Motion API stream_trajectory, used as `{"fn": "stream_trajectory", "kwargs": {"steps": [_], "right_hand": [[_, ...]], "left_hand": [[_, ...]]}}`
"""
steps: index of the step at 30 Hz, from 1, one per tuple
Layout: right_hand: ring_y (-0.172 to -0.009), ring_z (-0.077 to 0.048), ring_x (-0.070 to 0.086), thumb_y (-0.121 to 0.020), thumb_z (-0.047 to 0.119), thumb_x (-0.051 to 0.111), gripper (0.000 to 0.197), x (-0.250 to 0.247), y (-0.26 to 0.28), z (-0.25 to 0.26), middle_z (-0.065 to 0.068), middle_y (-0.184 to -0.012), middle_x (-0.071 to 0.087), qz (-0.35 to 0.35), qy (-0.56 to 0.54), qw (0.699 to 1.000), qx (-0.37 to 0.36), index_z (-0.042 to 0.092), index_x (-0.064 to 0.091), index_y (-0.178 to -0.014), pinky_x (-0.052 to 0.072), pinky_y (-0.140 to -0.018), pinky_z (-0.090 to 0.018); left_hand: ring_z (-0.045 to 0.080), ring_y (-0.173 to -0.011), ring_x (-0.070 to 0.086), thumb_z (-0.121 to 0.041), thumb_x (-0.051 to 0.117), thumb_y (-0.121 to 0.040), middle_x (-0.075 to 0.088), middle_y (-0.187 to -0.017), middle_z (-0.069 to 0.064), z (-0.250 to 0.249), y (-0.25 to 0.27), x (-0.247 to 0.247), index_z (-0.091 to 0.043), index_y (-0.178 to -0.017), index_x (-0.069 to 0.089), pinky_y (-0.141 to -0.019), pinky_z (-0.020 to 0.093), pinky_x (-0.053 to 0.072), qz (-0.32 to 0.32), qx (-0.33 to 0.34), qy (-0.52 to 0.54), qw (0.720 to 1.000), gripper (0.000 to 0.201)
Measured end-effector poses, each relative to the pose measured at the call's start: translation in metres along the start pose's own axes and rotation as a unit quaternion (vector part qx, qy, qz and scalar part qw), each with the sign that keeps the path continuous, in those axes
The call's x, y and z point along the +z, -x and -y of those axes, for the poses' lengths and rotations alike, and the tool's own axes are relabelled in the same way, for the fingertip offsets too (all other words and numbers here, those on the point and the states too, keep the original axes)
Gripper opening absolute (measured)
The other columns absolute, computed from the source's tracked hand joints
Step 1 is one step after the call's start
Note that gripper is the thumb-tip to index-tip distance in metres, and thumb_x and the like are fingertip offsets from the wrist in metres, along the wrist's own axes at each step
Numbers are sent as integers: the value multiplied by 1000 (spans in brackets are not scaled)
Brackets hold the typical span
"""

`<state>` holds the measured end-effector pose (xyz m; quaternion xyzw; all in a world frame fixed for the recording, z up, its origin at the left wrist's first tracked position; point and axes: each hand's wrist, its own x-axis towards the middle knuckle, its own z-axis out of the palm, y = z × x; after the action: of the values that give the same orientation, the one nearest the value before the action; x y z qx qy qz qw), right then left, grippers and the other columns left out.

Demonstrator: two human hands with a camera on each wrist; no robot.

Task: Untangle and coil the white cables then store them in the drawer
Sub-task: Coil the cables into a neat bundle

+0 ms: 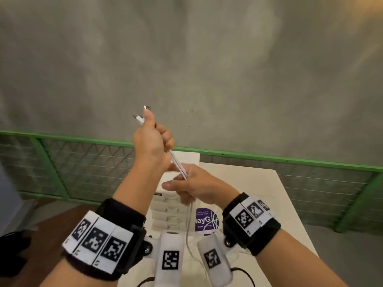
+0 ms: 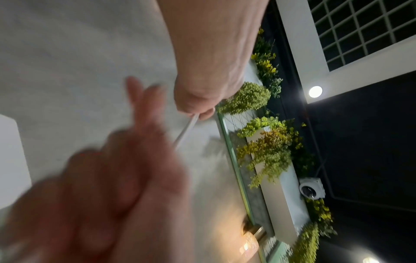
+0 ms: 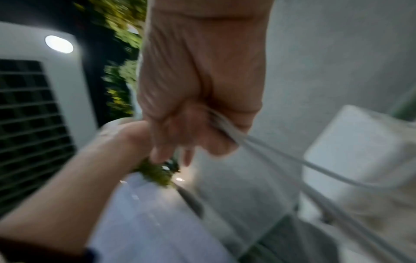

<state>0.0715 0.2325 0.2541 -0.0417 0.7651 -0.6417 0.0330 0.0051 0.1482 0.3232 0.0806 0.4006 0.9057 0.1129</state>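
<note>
My left hand [image 1: 153,139] is raised above the table and grips the white cables [image 1: 177,165] in a fist. Two connector ends [image 1: 143,114] stick out above its thumb. Just below, beside my left wrist, my right hand [image 1: 192,187] curls its fingers round the same cables. From there the cables hang down to the table. In the right wrist view my right hand [image 3: 202,99] holds the strands [image 3: 265,153], which trail off to the lower right. The left wrist view shows my left hand [image 2: 202,85] pinching the cable [image 2: 186,129], with blurred right fingers [image 2: 117,178] in front.
A small white drawer unit [image 1: 165,206] stands on the white table [image 1: 259,183] under my hands. A purple card [image 1: 204,221] lies beside it. More white cable lies loose on the table [image 1: 234,259]. A green mesh railing [image 1: 83,162] runs behind.
</note>
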Motion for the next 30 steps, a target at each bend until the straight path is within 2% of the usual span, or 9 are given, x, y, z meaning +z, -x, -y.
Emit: {"fn": "stream_trajectory", "kwargs": {"steps": [4, 7, 13, 16, 18, 21, 23, 26, 30], "right_hand": [[-56, -4, 51, -88, 24, 59, 18, -41, 14, -54, 15, -69, 64, -115, 193, 968, 112, 18, 67, -102, 37, -49, -15], [-93, -16, 61, -87, 30, 59, 21, -88, 41, -99, -2, -102, 69, -128, 422, 873, 207, 17, 69, -101, 42, -68, -20], [-102, -29, 61, -90, 23, 46, 24, -152, 93, -124, -10, -109, 67, -293, 554, 712, 316, 18, 61, -108, 45, -78, -30], [-106, -27, 61, -86, 22, 51, 34, -163, 94, -117, -8, -115, 64, -262, 616, 632, 391, 14, 53, -119, 48, -88, -34], [-124, -26, 48, -78, 32, 68, 72, -153, 82, -105, -7, -136, 50, -164, 573, 676, 433, 14, 33, -138, 40, -102, -37], [-135, -22, 35, -72, 21, 75, 96, -101, 49, -64, -8, -149, 33, -70, 319, 902, 283, 22, 15, -147, 30, -111, -36], [-119, -18, 50, -71, 17, 70, 84, -51, 28, -38, -5, -132, 50, -52, 92, 986, 126, 27, 27, -142, 41, -103, -32], [-64, -14, 57, -84, 34, 61, 27, -2, 10, -25, 2, -79, 61, -27, -27, 998, 53, 25, 56, -109, 47, -65, -25], [-42, -5, 26, -94, 36, 44, 26, -1, 15, -28, 11, -50, 35, -75, 54, 993, 76, 21, 65, -94, 23, -42, -18]], "left_hand": [[4, -28, 15, -37, 37, -100, 19, -34, -10, -23, -17, -31, -21, -60, 26, -29, 15, 13, -52, 29, 27, 998, 45], [6, -29, 14, -39, 39, -99, 17, -35, -10, -42, -31, -62, -21, -59, 25, -31, 17, 12, -98, 53, 53, 992, 46], [8, -33, 14, -42, 41, -97, 16, -37, -9, -58, -41, -96, -20, -58, 28, -34, 19, 12, -148, 75, 64, 984, 47], [8, -33, 16, -43, 42, -97, 18, -36, -8, -52, -36, -90, -20, -58, 29, -33, 19, 14, -159, 73, 58, 983, 47], [7, -30, 17, -43, 42, -97, 20, -34, -8, -37, -29, -80, -21, -59, 29, -31, 17, 15, -143, 53, 39, 988, 46], [4, -26, 16, -46, 42, -96, 21, -31, -9, 4, -14, -63, -22, -61, 35, -29, 13, 11, -89, -18, 31, 995, 43], [3, -25, 15, -49, 40, -95, 21, -31, -7, 33, -2, -52, -19, -70, 46, -29, 12, 11, -53, -74, 38, 995, 39], [4, -26, 15, -57, 40, -91, 20, -34, -8, 55, 13, -45, -17, -86, 53, -30, 13, 12, -32, -128, 65, 989, 42], [9, -30, 28, -68, 36, -86, 31, -39, -3, 49, 3, -68, -13, -73, 50, -34, 15, 24, -40, -147, 136, 979, 58]]}}
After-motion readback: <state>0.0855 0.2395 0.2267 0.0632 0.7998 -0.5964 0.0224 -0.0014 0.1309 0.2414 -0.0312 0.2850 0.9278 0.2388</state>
